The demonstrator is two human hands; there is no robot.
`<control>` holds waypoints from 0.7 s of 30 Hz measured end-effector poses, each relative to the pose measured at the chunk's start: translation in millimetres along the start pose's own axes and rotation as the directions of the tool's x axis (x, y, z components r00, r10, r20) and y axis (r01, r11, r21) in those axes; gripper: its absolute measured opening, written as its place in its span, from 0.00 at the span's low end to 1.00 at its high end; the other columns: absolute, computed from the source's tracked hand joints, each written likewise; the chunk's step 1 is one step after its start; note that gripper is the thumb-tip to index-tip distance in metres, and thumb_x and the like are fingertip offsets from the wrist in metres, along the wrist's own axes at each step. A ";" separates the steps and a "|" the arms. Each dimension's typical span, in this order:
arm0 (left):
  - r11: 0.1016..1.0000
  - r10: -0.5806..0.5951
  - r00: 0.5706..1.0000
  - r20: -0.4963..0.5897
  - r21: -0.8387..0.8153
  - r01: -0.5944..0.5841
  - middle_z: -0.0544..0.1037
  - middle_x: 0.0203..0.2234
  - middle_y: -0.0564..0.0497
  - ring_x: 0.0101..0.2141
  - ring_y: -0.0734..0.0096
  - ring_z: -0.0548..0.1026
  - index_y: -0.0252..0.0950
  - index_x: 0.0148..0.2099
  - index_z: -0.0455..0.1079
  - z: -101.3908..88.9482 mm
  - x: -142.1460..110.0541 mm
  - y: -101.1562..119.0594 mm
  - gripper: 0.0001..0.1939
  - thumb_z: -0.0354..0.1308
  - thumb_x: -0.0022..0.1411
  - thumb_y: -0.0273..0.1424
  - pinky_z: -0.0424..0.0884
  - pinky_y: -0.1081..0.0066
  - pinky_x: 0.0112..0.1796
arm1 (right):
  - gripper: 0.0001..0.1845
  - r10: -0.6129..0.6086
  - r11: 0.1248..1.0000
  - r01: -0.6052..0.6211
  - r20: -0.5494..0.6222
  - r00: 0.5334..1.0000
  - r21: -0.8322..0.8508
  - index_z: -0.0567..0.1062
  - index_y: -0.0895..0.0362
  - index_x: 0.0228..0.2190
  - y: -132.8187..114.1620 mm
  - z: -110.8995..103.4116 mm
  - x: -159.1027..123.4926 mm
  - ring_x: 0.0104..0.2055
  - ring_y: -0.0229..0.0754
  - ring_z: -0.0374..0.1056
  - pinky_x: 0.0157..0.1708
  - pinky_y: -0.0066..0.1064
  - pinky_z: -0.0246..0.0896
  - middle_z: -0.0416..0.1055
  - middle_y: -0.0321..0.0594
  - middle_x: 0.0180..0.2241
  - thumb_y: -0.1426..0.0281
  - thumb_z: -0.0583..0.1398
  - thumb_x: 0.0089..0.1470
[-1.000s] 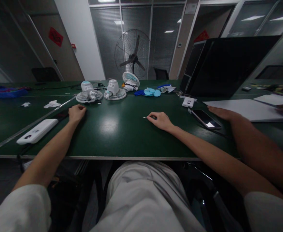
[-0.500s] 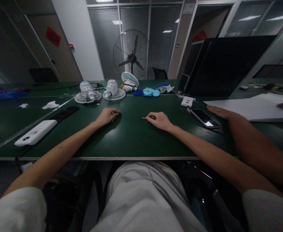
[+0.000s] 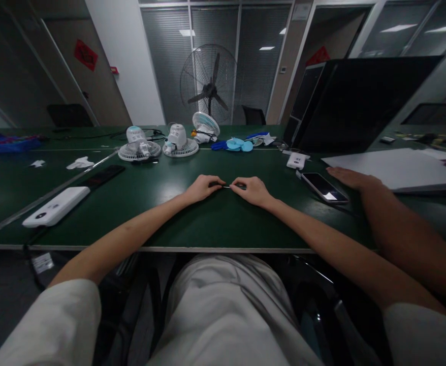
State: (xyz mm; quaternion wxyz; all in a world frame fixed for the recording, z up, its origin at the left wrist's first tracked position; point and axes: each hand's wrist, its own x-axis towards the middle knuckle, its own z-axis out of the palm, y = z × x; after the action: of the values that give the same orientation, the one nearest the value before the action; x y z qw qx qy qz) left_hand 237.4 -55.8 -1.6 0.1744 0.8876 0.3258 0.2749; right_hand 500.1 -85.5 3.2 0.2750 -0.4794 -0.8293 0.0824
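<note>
My right hand (image 3: pixel 251 190) rests on the green tabletop (image 3: pixel 223 229), its thumb and forefinger pinched on a thin, pale, needle-like rod (image 3: pixel 226 186). The rod's bare end points left, out of the fingertips. Just left of it, my left hand (image 3: pixel 203 188) is closed, its fingertips at the rod's left end. Something small and dark shows under the left fingers, too small to name. Whether the left fingertips touch the rod, I cannot tell.
Small white fans (image 3: pixel 180 145) and light-blue parts (image 3: pixel 239 145) lie farther back. A white power bank (image 3: pixel 57 206) is at left; a phone (image 3: pixel 324 187) and a smaller white device (image 3: pixel 296 160) are at right. Another person's hand (image 3: pixel 350 177) rests by white sheets (image 3: pixel 402 165).
My left hand has moved right along the table, up to the tip of the rod. My right hand stays in place, still pinching the rod.
</note>
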 end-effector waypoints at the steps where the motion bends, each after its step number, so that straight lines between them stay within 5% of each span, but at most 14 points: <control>1: 1.000 -0.008 1.000 0.001 0.001 0.008 0.84 0.48 0.48 0.45 0.62 0.80 0.37 0.55 0.80 -1.9 -1.3 0.5 0.14 0.59 0.72 0.34 0.73 0.65 0.49 | 0.16 0.006 1.000 -0.006 -0.017 1.000 0.009 0.85 0.50 0.43 -0.1 -0.2 -0.2 0.39 0.48 0.76 0.37 0.35 0.63 0.82 0.39 0.37 0.55 0.61 0.66; 21: 0.998 -0.010 0.999 0.033 -0.063 0.012 0.81 0.54 0.45 0.47 0.63 0.79 0.36 0.61 0.75 -6.7 -3.6 4.3 0.18 0.59 0.73 0.34 0.73 0.65 0.49 | 0.15 -0.018 0.996 0.015 0.030 0.999 0.083 0.85 0.50 0.42 3.8 -2.1 0.4 0.38 0.47 0.76 0.37 0.35 0.64 0.82 0.40 0.38 0.56 0.62 0.65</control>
State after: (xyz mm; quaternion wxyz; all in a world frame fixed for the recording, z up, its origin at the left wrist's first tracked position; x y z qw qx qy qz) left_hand 233.2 -60.5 4.4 0.2093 0.8843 0.3188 0.2694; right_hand 503.9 -83.5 3.7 0.2826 -0.4594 -0.8332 0.1219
